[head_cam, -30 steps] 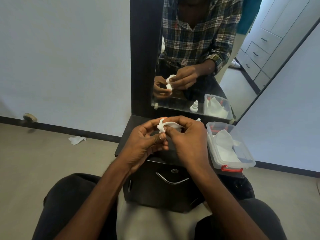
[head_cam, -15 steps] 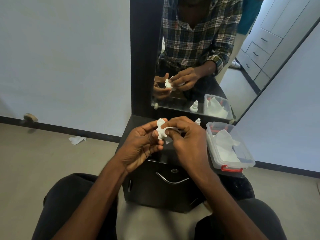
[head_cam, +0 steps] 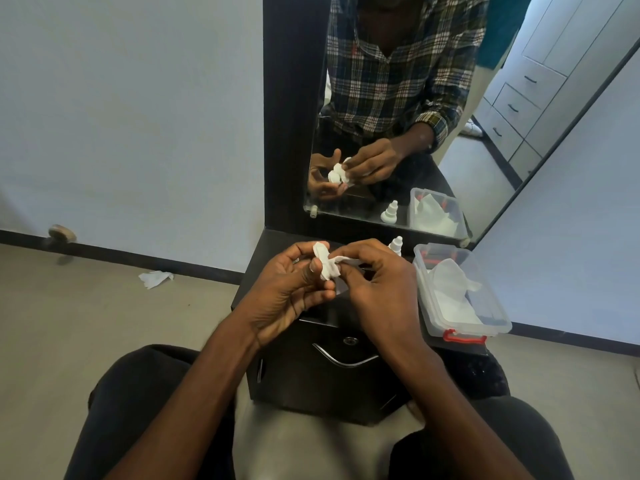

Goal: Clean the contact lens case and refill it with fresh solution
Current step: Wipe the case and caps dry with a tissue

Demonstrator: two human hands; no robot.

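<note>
- The left hand (head_cam: 289, 289) holds the white lens case (head_cam: 323, 261) above the front part of the dark counter (head_cam: 252, 268); its thumb and first finger are curled and pinch the case between them, and the other fingers are bent below it.
- The right hand (head_cam: 379, 292) pinches a white tissue (head_cam: 346, 260) with curled fingers, and the tissue touches the case.
- Which well of the case the tissue is touching, I cannot tell, because the fingers hide it.
- A small white dropper bottle (head_cam: 396, 244) stands upright on the counter, just behind the right hand.
- A clear plastic box (head_cam: 498, 323) with a red clip sits on the right side of the counter, with white tissues inside.
- The mirror (head_cam: 398, 133) behind the counter shows the two hands with the case, the bottle and the box.
- A crumpled piece of white paper (head_cam: 156, 278) lies on the floor at the left, near the wall.
</note>
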